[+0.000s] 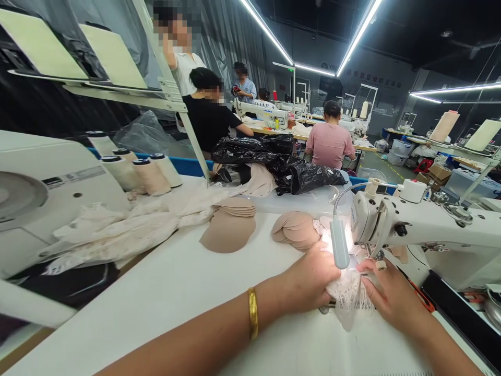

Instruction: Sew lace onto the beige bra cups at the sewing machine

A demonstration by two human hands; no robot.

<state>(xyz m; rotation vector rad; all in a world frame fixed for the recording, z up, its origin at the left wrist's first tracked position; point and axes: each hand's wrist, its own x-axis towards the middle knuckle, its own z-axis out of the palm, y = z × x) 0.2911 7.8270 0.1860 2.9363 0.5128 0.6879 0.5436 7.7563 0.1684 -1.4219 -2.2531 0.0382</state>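
Observation:
White lace fabric (347,292) lies under the needle area of a white sewing machine (430,224), lit by a small gooseneck lamp (340,243). My left hand (315,271), with a gold bracelet on its wrist, is closed on the lace at its left side. On the right of the lace, my right hand (385,290) rests with thumb and index finger apart, the fingertips touching the fabric near the needle. Beige fabric pads lie left of the machine, in one fanned pile (295,230) and one stack (230,230).
More lace (144,224) spreads across the left of the white table (188,303). Thread cones (151,177) stand behind it. Black plastic bags (309,175) lie at the back edge. Orange-handled scissors (425,300) are right of my right hand. Several people sit or stand beyond.

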